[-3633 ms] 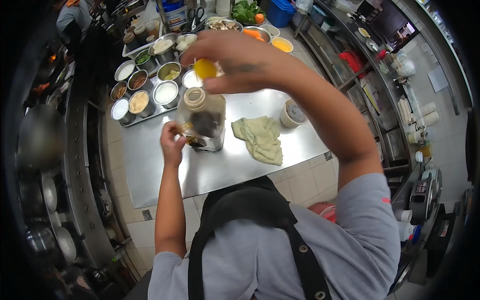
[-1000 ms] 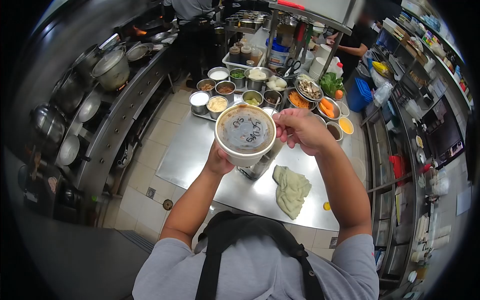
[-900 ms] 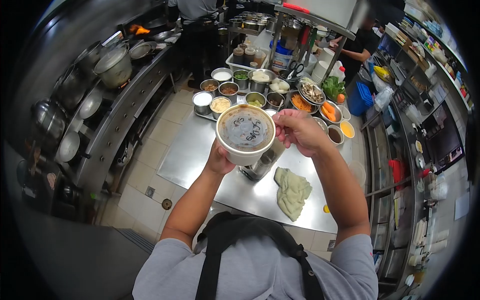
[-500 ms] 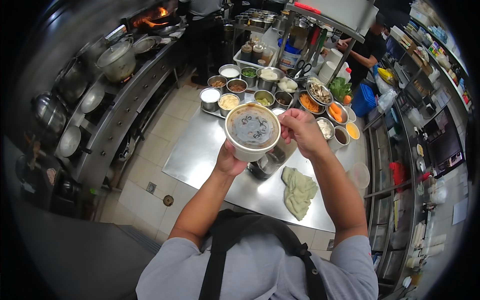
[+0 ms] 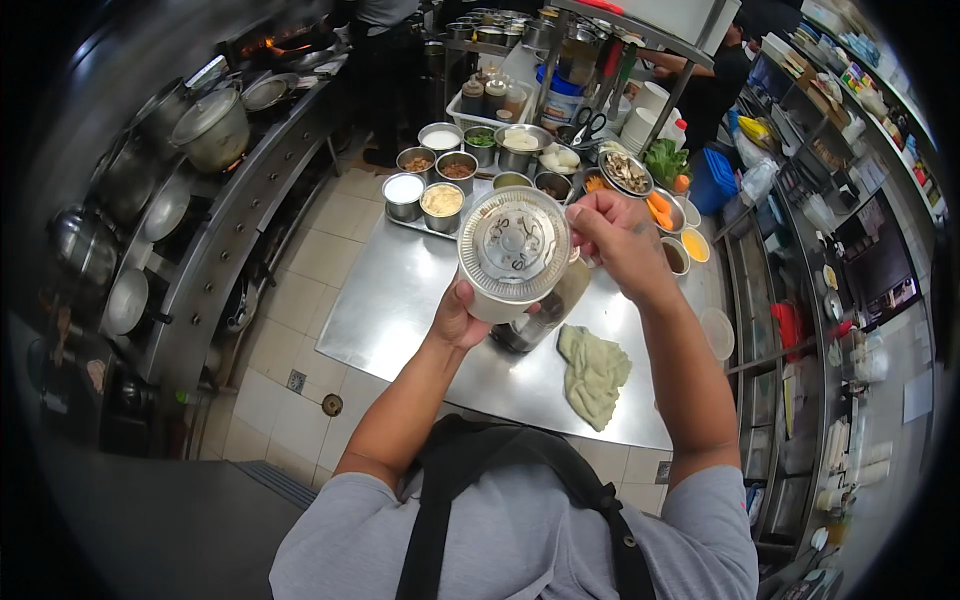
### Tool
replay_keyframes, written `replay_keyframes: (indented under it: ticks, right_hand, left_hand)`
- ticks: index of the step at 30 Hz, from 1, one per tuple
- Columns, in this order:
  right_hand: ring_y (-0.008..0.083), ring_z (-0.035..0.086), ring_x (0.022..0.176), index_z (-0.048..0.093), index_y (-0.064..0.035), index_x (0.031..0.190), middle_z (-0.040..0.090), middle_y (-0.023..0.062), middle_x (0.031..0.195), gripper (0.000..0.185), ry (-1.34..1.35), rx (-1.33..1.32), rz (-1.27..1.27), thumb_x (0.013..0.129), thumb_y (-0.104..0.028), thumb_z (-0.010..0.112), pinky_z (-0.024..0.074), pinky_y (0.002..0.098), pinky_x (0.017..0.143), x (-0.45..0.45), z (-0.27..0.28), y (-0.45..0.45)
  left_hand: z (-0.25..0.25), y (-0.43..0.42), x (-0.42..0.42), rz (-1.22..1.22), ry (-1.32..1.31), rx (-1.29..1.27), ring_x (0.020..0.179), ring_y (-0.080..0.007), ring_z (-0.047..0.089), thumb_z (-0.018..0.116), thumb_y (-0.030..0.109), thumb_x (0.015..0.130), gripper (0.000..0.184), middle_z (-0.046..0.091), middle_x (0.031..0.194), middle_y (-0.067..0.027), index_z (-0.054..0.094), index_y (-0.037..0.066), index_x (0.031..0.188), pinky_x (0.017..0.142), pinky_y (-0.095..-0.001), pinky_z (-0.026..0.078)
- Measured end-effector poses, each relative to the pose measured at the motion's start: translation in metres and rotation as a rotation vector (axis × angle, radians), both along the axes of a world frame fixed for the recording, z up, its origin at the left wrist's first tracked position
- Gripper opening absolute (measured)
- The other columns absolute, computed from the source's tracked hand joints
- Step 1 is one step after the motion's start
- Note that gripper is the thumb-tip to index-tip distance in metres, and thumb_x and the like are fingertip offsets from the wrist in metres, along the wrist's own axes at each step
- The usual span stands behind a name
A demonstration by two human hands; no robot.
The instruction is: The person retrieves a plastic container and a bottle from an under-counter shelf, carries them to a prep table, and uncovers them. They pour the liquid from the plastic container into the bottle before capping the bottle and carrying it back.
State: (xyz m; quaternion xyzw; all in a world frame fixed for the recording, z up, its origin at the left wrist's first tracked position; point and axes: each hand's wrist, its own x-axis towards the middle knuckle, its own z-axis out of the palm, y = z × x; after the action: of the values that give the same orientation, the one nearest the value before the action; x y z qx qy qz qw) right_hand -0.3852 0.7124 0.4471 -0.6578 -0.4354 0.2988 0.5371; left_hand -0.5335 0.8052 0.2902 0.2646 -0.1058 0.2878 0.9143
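My left hand (image 5: 462, 318) is wrapped round a white tub (image 5: 497, 307) from below, above the steel table. A clear, ribbed plastic lid (image 5: 512, 245) with dark handwriting covers the view into the tub and looks raised from its rim. At the lid's right edge, the fingers of my right hand (image 5: 622, 245) are pinched on it. Beneath the tub stands a clear container with something dark inside (image 5: 545, 320), partly hidden. A crumpled green cloth (image 5: 594, 376) lies to its right on the table.
Several metal pots of ingredients (image 5: 442, 203) line the table's (image 5: 370, 300) far side. Behind them are a basket of sauce bottles (image 5: 490, 97) and scissors (image 5: 590, 124). Stoves with a lidded pot (image 5: 212, 130) run along the left. Other people (image 5: 722, 85) stand beyond the table.
The lid has come up and tilted in my right hand; the dark contents that showed through it are now out of sight. The view has shifted slightly.
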Motion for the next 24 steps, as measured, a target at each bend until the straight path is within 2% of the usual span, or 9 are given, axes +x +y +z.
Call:
replay_keyframes:
  ticks: [1,4,5,8,11,15,16,24]
  right_hand:
    - [0.0072,0.052,0.059,0.059,-0.0017,0.073,0.059,0.0017,0.066,0.022,0.004,-0.013,0.005,0.079,-0.023,0.062,0.0408,0.0208,0.056,-0.001,0.006,-0.001]
    - [0.0055,0.049,0.056,0.059,-0.0034,0.076,0.058,0.0007,0.065,0.02,0.06,0.005,-0.012,0.08,-0.022,0.061,0.0395,0.0198,0.052,0.001,0.01,0.0]
    - [0.0052,0.049,0.056,0.059,-0.0036,0.077,0.057,0.0005,0.065,0.019,0.079,0.013,-0.017,0.081,-0.022,0.061,0.0393,0.0195,0.052,0.002,0.01,0.0]
    - [0.0054,0.049,0.055,0.059,-0.0044,0.081,0.058,0.0004,0.067,0.018,0.189,0.13,-0.043,0.085,-0.022,0.06,0.0396,0.019,0.05,0.012,0.001,0.0]
    - [0.0071,0.051,0.055,0.058,-0.0044,0.086,0.058,0.0012,0.071,0.015,0.379,0.284,-0.022,0.089,-0.019,0.059,0.0404,0.0194,0.049,0.018,-0.004,-0.002]
    - [0.0087,0.052,0.058,0.056,-0.004,0.09,0.057,0.0022,0.073,0.013,0.501,0.417,-0.03,0.09,-0.017,0.055,0.0411,0.0211,0.049,0.03,-0.01,-0.008]
    - [0.0089,0.052,0.059,0.056,-0.0038,0.091,0.057,0.0023,0.073,0.013,0.508,0.43,-0.045,0.091,-0.017,0.054,0.0414,0.0215,0.05,0.032,-0.01,-0.011]
    - [0.0103,0.051,0.061,0.054,-0.0037,0.095,0.056,0.0027,0.075,0.013,0.524,0.507,-0.114,0.093,-0.016,0.051,0.0414,0.0236,0.051,0.042,-0.01,-0.032]
  left_hand:
    - [-0.001,-0.002,0.001,-0.014,-0.005,-0.036,0.118,-0.0321,0.051,0.082,0.046,0.062,0.105,0.042,0.135,-0.0131,0.024,0.012,0.142,0.082,-0.0514,0.056]
    - [-0.008,0.002,0.006,0.008,-0.009,0.019,0.12,-0.0358,0.048,0.078,0.053,0.064,0.102,0.04,0.136,-0.0153,0.026,0.014,0.142,0.088,-0.0598,0.05]
    - [-0.01,0.003,0.007,0.002,-0.014,0.031,0.12,-0.0357,0.048,0.078,0.052,0.064,0.101,0.04,0.136,-0.0152,0.026,0.014,0.142,0.088,-0.0598,0.05]
    - [-0.008,0.01,0.007,-0.02,-0.034,0.083,0.122,-0.0356,0.046,0.077,0.052,0.066,0.1,0.041,0.136,-0.0151,0.026,0.014,0.142,0.088,-0.0602,0.05]
    - [-0.01,0.015,0.009,0.079,-0.027,0.129,0.121,-0.0358,0.047,0.078,0.051,0.065,0.1,0.041,0.136,-0.0151,0.027,0.013,0.142,0.088,-0.0601,0.05]
    - [-0.007,0.028,0.013,0.165,0.009,0.213,0.121,-0.033,0.048,0.079,0.051,0.064,0.1,0.045,0.133,-0.0141,0.029,0.008,0.139,0.089,-0.0593,0.049]
    - [0.0,0.025,0.013,0.168,0.007,0.179,0.118,-0.0221,0.05,0.083,0.048,0.062,0.104,0.048,0.127,-0.0103,0.028,0.001,0.137,0.101,-0.0369,0.043]
    - [0.014,0.035,0.022,0.335,0.057,0.249,0.117,-0.0221,0.05,0.085,0.045,0.059,0.104,0.049,0.125,-0.0099,0.03,0.002,0.136,0.1,-0.037,0.044]
